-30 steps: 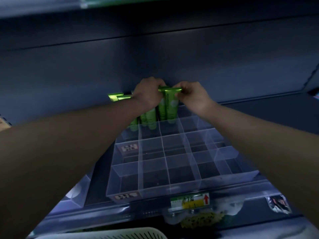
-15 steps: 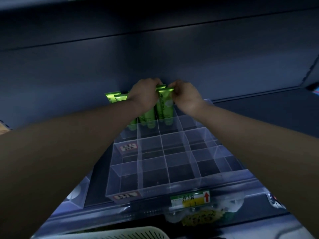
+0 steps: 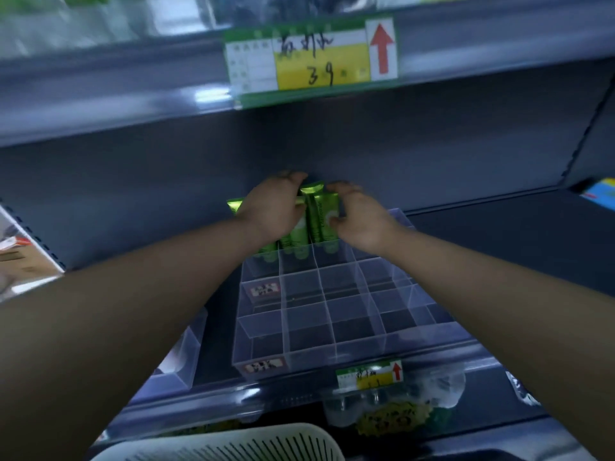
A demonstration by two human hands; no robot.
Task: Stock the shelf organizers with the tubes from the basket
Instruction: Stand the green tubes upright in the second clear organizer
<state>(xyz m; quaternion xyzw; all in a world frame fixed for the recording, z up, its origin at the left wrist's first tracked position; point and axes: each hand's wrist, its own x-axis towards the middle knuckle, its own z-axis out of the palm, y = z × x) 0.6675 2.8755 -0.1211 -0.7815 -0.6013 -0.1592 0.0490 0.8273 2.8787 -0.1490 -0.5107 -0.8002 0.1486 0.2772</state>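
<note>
Where the green tubes stand, I find them packed upright, caps down, in the back row of the clear organizer, their crimped ends against the shelf's dark rear wall. I count several, though motion blur and the hands keep me from an exact number. The rightmost tube sits in the third cell from the left, its printed face turned toward the camera.

My operator's right hand curves around that tube, thumb pressed on its face and bent fingertips at its upper right corner, so it has a light pinch on it. The left hand lies over the tubes further left, its back toward me and its fingers bent down over their crimped tops. I cannot tell from here whether those fingers actually clamp a tube or only rest there.

The organizer's three nearer rows of cells hold no tubes, and small labels mark its left-hand cells. A second clear organizer sits just beside it on the left. A price tag with a red arrow hangs on the shelf's front lip; a larger price tag hangs on the upper shelf. Bagged goods lie beneath, and the basket shows its pale slotted rim at the bottom edge.
</note>
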